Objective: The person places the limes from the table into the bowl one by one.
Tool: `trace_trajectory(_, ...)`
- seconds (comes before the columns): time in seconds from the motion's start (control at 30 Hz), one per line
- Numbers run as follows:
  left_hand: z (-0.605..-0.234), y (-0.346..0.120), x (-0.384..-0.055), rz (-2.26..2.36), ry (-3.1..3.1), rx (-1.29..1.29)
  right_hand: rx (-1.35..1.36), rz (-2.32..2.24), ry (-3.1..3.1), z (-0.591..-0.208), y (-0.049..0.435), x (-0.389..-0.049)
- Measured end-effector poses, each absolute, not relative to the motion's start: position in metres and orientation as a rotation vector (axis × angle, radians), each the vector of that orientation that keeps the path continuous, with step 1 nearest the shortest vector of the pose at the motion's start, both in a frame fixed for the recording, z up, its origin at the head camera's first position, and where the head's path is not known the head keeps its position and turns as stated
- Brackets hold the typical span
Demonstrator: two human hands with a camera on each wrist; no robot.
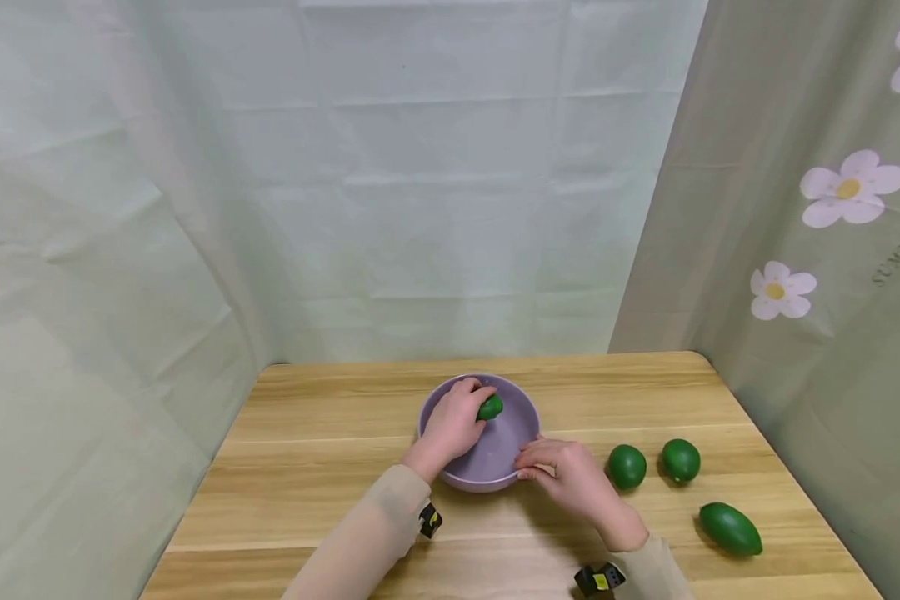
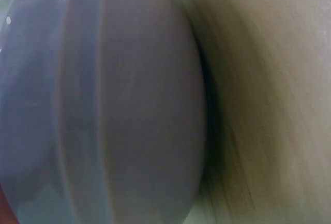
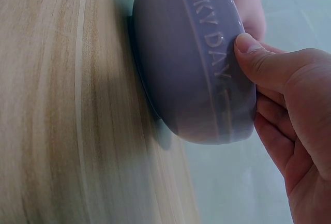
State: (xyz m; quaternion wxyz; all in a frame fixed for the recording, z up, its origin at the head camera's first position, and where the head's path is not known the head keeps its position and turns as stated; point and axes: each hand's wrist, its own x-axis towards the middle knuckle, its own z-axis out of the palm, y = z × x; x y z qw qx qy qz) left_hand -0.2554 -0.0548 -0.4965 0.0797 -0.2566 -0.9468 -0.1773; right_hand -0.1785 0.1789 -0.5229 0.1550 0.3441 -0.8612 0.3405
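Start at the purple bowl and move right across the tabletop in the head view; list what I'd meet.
Purple bowl → right hand → first roundish green fruit → second roundish green fruit → elongated green fruit.

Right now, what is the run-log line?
left hand: holds green item, at bowl; right hand: grips bowl rim; three green fruits: on table, right of bowl

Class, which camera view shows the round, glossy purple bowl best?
The head view: the round, glossy purple bowl shows most of its rim and its inside. The right wrist view gives its outer side with raised lettering; the left wrist view, only part of it, close up.
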Motion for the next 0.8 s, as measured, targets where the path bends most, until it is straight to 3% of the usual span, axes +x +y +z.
trace_trajectory(0.8, -0.503, -0.0491, -0.2543, -0.322, -2.872, -0.69, 0.975, 0.961, -2.475, -0.5244, 0.178, -0.1796)
